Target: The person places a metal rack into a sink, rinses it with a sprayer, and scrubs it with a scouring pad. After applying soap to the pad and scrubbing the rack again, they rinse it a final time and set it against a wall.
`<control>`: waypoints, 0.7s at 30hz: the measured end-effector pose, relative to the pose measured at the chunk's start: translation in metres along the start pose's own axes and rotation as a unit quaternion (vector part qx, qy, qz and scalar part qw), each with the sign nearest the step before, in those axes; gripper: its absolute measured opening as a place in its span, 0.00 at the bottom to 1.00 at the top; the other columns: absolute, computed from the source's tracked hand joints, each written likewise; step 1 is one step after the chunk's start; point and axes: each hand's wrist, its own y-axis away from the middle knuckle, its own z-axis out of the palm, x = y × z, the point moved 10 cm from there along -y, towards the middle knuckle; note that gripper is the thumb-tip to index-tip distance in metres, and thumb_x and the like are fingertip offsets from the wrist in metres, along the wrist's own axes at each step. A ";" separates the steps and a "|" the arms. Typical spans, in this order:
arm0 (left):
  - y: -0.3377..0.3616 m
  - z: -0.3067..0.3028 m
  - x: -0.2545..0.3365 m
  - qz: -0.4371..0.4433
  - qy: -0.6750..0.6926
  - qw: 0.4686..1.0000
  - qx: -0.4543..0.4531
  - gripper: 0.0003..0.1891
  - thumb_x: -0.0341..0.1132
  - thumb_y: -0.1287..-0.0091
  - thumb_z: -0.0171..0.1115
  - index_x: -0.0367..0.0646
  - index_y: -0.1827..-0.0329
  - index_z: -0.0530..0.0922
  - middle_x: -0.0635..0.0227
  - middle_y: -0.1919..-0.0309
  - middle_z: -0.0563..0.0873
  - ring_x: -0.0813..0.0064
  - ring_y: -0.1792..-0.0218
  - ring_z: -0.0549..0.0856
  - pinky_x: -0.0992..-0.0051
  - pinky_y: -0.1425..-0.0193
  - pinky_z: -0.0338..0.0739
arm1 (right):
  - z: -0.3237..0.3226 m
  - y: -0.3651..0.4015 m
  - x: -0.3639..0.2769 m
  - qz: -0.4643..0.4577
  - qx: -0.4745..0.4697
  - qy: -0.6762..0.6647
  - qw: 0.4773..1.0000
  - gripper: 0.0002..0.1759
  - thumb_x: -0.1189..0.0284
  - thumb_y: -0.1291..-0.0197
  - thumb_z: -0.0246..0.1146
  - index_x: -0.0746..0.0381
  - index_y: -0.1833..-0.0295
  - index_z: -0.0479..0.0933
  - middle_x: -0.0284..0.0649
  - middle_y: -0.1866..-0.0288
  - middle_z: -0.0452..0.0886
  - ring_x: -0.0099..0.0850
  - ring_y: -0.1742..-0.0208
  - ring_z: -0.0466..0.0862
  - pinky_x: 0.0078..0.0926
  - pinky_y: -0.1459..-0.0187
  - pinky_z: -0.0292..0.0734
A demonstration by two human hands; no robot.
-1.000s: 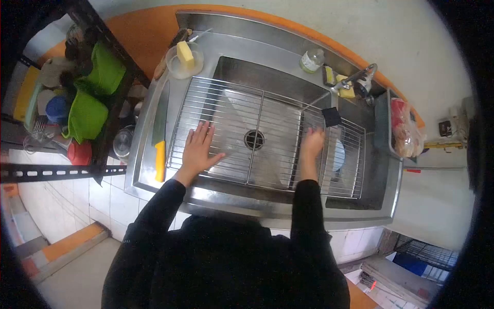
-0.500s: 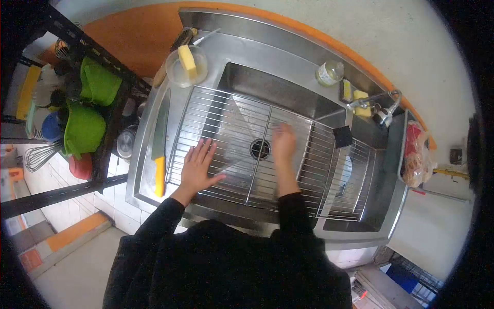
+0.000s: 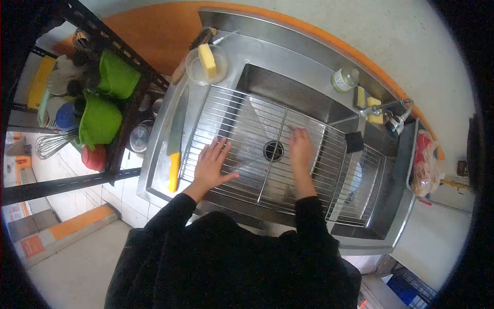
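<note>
A wire rack (image 3: 247,188) lies across the steel sink (image 3: 293,85), over the drain (image 3: 273,151). My left hand (image 3: 210,166) rests flat on the left part of the rack, open with fingers spread. Right of the drain, my right hand (image 3: 301,152) is at the rack's bars, its fingers pressed together and bent down. Whatever they may hold is hidden. A black scouring pad (image 3: 354,142) sits on the rack's right side, beyond my right hand. To the left of the rack lies a large knife with a yellow handle (image 3: 174,172).
A plastic bowl (image 3: 221,67) with a yellow sponge (image 3: 207,60) stands at the back left. Along the back right are a glass jar (image 3: 345,80), more sponges (image 3: 374,110) and a faucet (image 3: 396,123). A shelf on the left holds green containers (image 3: 102,117) and a whisk (image 3: 54,144).
The whole view has shifted, so the sink appears farther right. My right hand has moved slightly along the bars and is less blurred. My left hand stays on the rack.
</note>
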 end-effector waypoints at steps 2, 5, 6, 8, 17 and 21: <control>0.001 -0.002 -0.002 0.003 0.010 1.000 0.003 0.53 0.72 0.48 0.57 0.49 0.24 0.54 0.63 0.24 0.55 0.59 0.24 0.52 0.54 0.26 0.50 | -0.006 0.004 0.076 0.108 0.007 -0.045 0.993 0.15 0.71 0.45 0.62 0.55 0.50 0.78 0.41 0.53 0.77 0.45 0.51 0.80 0.42 0.53 0.77; 0.001 0.001 -0.003 0.004 0.018 1.000 0.010 0.53 0.72 0.49 0.57 0.50 0.24 0.54 0.63 0.24 0.55 0.59 0.24 0.53 0.54 0.26 0.51 | -0.063 0.001 0.126 0.034 0.062 0.030 0.997 0.18 0.66 0.46 0.66 0.58 0.50 0.78 0.45 0.51 0.78 0.45 0.51 0.80 0.40 0.52 0.77; 0.001 0.001 -0.004 0.001 0.017 1.000 0.013 0.53 0.73 0.49 0.57 0.50 0.24 0.54 0.63 0.25 0.55 0.59 0.24 0.53 0.54 0.26 0.51 | -0.079 -0.007 0.151 -0.015 0.109 -0.023 0.994 0.20 0.63 0.47 0.68 0.59 0.50 0.78 0.47 0.51 0.78 0.46 0.51 0.80 0.40 0.51 0.76; -0.001 -0.002 -0.003 0.000 0.011 1.000 0.016 0.53 0.73 0.49 0.57 0.50 0.24 0.54 0.63 0.24 0.54 0.59 0.24 0.53 0.54 0.26 0.51 | -0.125 -0.024 0.199 0.140 0.156 -0.014 0.978 0.28 0.55 0.50 0.71 0.61 0.48 0.77 0.52 0.49 0.79 0.48 0.48 0.80 0.42 0.47 0.74; -0.002 -0.006 -0.005 -0.011 0.034 0.999 0.001 0.53 0.71 0.49 0.60 0.50 0.25 0.55 0.64 0.25 0.56 0.59 0.25 0.53 0.54 0.26 0.53 | -0.101 -0.052 0.185 0.227 0.028 0.144 0.963 0.36 0.57 0.57 0.74 0.54 0.41 0.69 0.50 0.51 0.82 0.54 0.49 0.81 0.49 0.51 0.75; -0.002 -0.005 -0.006 -0.009 0.034 0.999 -0.003 0.53 0.71 0.49 0.60 0.49 0.25 0.56 0.64 0.25 0.56 0.59 0.25 0.54 0.54 0.27 0.55 | -0.117 -0.103 0.059 0.058 0.058 0.019 0.996 0.36 0.57 0.57 0.75 0.56 0.42 0.71 0.51 0.51 0.81 0.52 0.51 0.81 0.47 0.52 0.76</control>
